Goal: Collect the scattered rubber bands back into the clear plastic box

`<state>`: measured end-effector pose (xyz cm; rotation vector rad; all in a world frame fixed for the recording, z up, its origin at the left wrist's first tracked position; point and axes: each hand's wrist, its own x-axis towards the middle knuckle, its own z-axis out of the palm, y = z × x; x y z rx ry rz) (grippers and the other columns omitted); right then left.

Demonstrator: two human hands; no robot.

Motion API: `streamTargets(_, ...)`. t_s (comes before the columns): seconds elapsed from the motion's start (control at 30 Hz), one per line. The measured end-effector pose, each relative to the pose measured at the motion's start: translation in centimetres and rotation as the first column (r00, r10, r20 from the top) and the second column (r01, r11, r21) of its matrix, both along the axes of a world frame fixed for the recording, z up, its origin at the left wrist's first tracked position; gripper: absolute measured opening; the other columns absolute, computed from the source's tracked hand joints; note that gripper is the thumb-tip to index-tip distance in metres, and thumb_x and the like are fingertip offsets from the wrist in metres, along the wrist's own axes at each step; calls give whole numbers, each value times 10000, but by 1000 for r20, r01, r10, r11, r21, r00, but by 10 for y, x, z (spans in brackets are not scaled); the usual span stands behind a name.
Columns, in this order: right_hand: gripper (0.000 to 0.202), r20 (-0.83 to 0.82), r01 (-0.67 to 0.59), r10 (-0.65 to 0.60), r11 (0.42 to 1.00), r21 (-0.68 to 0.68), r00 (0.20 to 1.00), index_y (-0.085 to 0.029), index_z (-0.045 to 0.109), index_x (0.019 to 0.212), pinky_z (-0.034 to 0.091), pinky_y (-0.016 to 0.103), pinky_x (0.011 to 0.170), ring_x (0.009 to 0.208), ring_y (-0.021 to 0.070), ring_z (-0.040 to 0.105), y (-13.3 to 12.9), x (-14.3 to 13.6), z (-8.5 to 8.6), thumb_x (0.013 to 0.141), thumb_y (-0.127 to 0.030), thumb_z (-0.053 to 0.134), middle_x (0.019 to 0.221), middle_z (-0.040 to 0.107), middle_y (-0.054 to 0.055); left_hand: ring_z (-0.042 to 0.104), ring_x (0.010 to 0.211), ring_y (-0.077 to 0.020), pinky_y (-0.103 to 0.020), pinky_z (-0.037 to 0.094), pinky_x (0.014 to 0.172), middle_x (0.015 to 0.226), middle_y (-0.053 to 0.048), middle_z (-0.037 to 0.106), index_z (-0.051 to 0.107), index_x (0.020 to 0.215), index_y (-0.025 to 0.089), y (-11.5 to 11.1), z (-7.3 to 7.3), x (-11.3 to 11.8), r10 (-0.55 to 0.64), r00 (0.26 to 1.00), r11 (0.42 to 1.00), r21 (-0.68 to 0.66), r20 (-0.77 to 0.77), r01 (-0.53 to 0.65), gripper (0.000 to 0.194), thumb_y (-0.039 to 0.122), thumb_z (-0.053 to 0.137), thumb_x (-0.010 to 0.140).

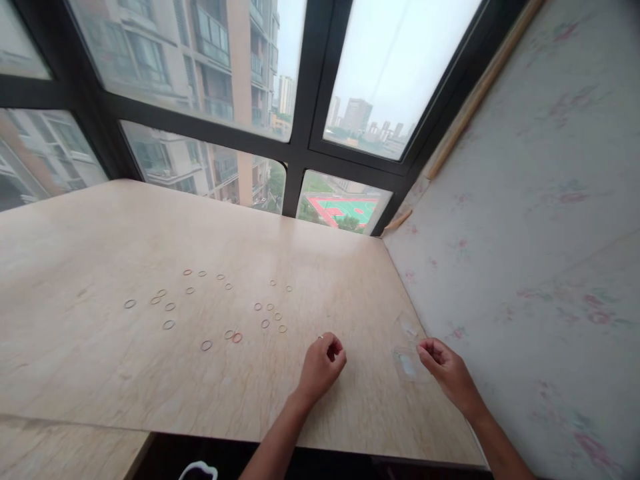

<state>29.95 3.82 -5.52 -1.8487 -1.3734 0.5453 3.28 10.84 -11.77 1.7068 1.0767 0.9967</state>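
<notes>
Thin coloured rings lie scattered on the pale marbled surface, among them a red ring [237, 338], a dark ring [207, 345] and a purple ring [265, 324]. To the right of them my left hand [323, 367] rests low over the surface, thumb and fingers curled together; whatever they pinch is too small to make out. My right hand [445, 370] is closed in a pinch beside a small clear plastic box [406, 365], its fingertips at the box's right edge. Its lid-like clear part [407, 327] lies just behind. What the right fingertips hold, if anything, cannot be told.
Dark-framed windows [295, 153] border the surface at the back. A wall with flowered paper [530, 253] rises along the right side. The surface's front edge [200, 435] runs below my arms, with a white curved object [199, 469] in the dark space under it.
</notes>
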Motion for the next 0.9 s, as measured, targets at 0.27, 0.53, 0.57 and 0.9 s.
streamTargets(0.27, 297, 247, -78, 100, 992, -99, 964, -185, 615, 692, 337, 241, 496, 512, 140, 451, 3, 4, -4, 774, -449, 506, 540, 459, -28, 494, 621, -132, -246, 372, 598, 668, -8, 548, 506, 705, 167, 2, 1, -1, 22, 1000, 1000, -11, -1, -22, 97, 228, 511, 781)
streamTargets(0.53, 344, 307, -30, 2, 996, 86, 952, -192, 680, 806, 393, 229, 473, 470, 137, 483, -26, -16, -8, 850, -485, 504, 525, 485, -23, 507, 626, -134, -247, 389, 596, 677, -15, 564, 518, 710, 165, 3, 3, -1, 29, 1000, 999, -43, -8, -29, 115, 248, 522, 789)
streamTargets(0.57, 337, 291, -47, 14, 993, 107, 957, -191, 682, 815, 405, 221, 468, 464, 134, 492, -33, -24, -14, 860, -476, 509, 525, 498, -22, 509, 626, -134, -246, 391, 596, 679, -17, 567, 523, 710, 164, 3, 3, -1, 26, 1000, 999, -46, -8, -27, 115, 247, 524, 790)
streamTargets(0.9, 264, 419, -192, 74, 950, 248, 905, -198, 699, 849, 505, 213, 525, 495, 141, 610, -59, -72, -88, 908, -372, 509, 660, 671, 34, 540, 605, -120, -252, 447, 610, 795, -33, 602, 594, 792, 159, 34, 4, -23, 261, 962, 964, 69, -84, -256, 120, 243, 515, 824)
